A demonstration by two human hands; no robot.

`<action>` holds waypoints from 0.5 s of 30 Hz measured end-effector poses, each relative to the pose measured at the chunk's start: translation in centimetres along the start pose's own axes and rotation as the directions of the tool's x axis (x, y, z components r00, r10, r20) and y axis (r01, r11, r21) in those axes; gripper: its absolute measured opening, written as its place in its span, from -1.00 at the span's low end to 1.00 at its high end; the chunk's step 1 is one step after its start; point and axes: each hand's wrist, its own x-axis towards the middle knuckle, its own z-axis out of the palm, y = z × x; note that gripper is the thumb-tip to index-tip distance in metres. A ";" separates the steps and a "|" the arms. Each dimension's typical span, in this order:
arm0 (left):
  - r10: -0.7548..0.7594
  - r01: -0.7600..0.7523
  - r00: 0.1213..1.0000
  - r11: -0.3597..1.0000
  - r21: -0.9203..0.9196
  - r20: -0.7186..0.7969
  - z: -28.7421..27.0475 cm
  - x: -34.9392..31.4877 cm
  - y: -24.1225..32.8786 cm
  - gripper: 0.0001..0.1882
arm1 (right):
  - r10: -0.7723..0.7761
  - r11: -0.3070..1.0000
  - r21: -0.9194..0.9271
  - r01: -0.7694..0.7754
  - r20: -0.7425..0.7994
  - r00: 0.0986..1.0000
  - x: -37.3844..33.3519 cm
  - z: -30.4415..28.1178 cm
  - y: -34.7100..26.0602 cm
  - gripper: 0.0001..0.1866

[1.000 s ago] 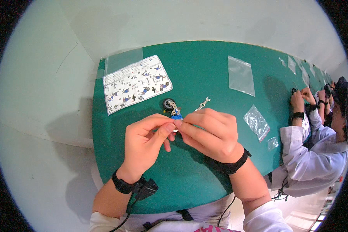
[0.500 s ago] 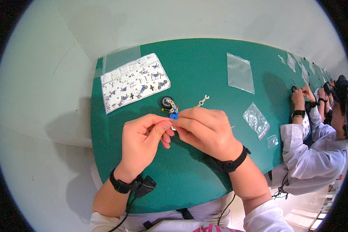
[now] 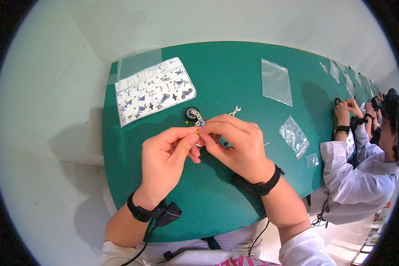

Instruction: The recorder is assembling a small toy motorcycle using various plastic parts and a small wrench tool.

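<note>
Both of my hands meet above the table, their fingertips pinched around a small model vehicle. Its black wheel (image 3: 191,113) and perforated metal strips (image 3: 197,119) stick out beyond my fingers. My left hand (image 3: 166,153) is closed, thumb and forefinger pinching a tiny yellow part (image 3: 197,132); a silvery piece (image 3: 200,145) peeks out below them. Against the model's near end my right hand (image 3: 239,144) is closed too, its fingers covering most of the blue portion. A metal wrench (image 3: 235,111) lies just past my right knuckles.
On the green table (image 3: 226,66), a printed picture sheet (image 3: 142,95) lies at the far left. Clear plastic bags (image 3: 277,82) and a crumpled bag (image 3: 294,137) are to the right. A small dark piece (image 3: 226,143) lies under my right hand. Another person (image 3: 359,164) sits at the right.
The blue part that showed between my fingertips is now mostly covered, and a yellow part shows there instead. My right thumb has shifted; both hands stay in nearly the same place.
</note>
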 end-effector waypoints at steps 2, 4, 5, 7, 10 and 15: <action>-0.013 0.013 1.000 1.000 0.022 0.006 0.1 -0.1 0.1 -0.80 | 0.059 0.995 0.079 -0.056 -0.037 0.998 -0.1 0.2 0.1 -0.84; -0.001 0.002 1.000 0.998 0.058 -0.012 0.2 -0.1 -0.1 -0.81 | 0.074 0.994 0.086 -0.071 -0.033 0.997 -0.1 0.2 0.1 -0.86; 0.012 -0.009 1.000 0.995 0.095 -0.029 0.3 -0.1 -0.1 -0.81 | 0.089 0.992 0.093 -0.086 -0.030 0.996 -0.1 0.2 0.1 -0.87; 0.035 -0.029 0.998 0.992 0.127 -0.044 0.7 -0.2 0.0 -0.81 | 0.099 0.990 0.102 -0.095 -0.031 0.995 -0.1 0.2 0.0 -0.87; 0.088 -0.072 0.993 0.979 0.191 -0.077 0.9 -0.4 -0.3 -0.81 | 0.109 0.989 0.109 -0.104 -0.042 0.993 0.0 0.3 -0.2 -0.87; 0.131 -0.104 0.984 0.973 0.208 -0.119 1.2 -0.4 -0.9 -0.82 | 0.106 0.993 0.058 -0.103 -0.043 0.993 0.0 0.5 -0.3 -0.86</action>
